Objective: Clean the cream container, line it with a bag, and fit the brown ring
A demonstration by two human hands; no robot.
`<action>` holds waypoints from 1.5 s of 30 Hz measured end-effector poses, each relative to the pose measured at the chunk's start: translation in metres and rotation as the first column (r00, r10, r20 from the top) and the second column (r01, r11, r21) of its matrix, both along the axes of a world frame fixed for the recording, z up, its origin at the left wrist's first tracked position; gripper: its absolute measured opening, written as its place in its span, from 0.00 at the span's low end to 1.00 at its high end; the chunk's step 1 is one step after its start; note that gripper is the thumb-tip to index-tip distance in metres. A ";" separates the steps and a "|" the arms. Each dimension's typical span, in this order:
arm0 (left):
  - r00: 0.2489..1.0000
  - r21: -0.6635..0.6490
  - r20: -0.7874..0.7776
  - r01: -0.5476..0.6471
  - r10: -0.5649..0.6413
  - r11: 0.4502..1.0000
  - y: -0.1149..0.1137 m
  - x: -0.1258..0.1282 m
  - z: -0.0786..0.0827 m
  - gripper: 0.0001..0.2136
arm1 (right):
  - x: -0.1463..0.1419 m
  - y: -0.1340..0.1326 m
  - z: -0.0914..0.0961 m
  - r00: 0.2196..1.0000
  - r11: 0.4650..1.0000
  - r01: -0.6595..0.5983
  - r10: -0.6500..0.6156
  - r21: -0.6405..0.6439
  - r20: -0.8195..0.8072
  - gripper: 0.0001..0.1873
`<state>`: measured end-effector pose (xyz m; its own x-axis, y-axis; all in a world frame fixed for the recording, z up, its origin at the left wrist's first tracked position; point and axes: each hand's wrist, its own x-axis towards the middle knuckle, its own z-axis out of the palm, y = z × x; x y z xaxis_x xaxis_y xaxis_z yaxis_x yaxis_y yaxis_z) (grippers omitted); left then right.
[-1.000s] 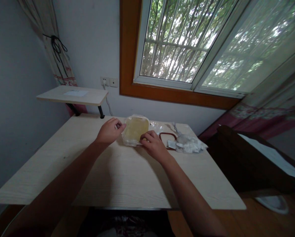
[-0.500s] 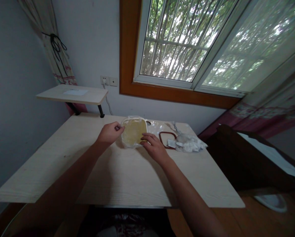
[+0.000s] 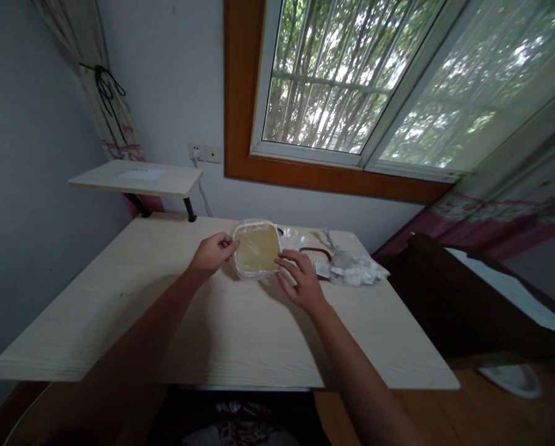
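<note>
Tabletop (image 3: pixel 259 334) lies beneath a squarish, yellowish container (image 3: pixel 257 248), covered in clear film (image 3: pixel 248 274), toward the far side. Hands stand apart on either side of it: the left hand (image 3: pixel 213 252) pinches its left edge, while the right hand (image 3: pixel 300 279), loosely spread, meets the right edge with its fingertips. Light, even pressure from both sides should steady it without tearing wrinkles.

Glossy plastic film (image 3: pixel 257 249), wood-grained tabletop (image 3: pixel 249 337)
</note>
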<state>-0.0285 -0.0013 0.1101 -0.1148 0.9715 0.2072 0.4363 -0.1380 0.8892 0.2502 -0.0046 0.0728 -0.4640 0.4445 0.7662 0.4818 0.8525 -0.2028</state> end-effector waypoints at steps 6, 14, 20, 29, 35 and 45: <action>0.975 0.105 -0.215 -0.036 0.058 0.994 -0.006 0.009 0.007 0.13 | -0.010 0.005 0.018 0.942 0.943 0.205 -0.262 -0.261 -0.208 0.16; 0.954 0.091 -0.297 0.001 0.026 0.996 -0.011 0.000 0.005 0.14 | -0.031 0.013 0.029 0.935 0.841 0.240 -0.334 -0.485 -0.117 0.15; 0.907 0.380 -0.366 -0.059 0.208 0.923 -0.021 -0.002 0.013 0.10 | -0.036 0.011 0.029 0.934 0.826 0.242 -0.341 -0.510 -0.110 0.17; 0.660 0.356 -0.748 0.483 -0.066 0.800 -0.033 0.019 0.030 0.13 | -0.039 0.006 0.032 0.946 0.840 0.188 -0.294 -0.508 -0.135 0.16; 0.587 0.107 -0.801 0.329 -0.115 0.938 -0.019 0.042 0.020 0.18 | -0.042 0.003 0.029 0.966 0.862 0.120 -0.216 -0.493 -0.143 0.16; 0.447 -0.115 -0.867 0.249 -0.219 0.962 -0.001 0.058 0.002 0.14 | -0.047 -0.001 0.031 0.973 0.862 0.101 -0.190 -0.497 -0.132 0.16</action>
<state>0.0297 -0.0022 0.1121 0.3683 0.9255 0.0881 0.9247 -0.3745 0.0685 0.2029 -0.0056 0.1039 -0.2468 0.8317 0.4974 0.5125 0.5477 -0.6614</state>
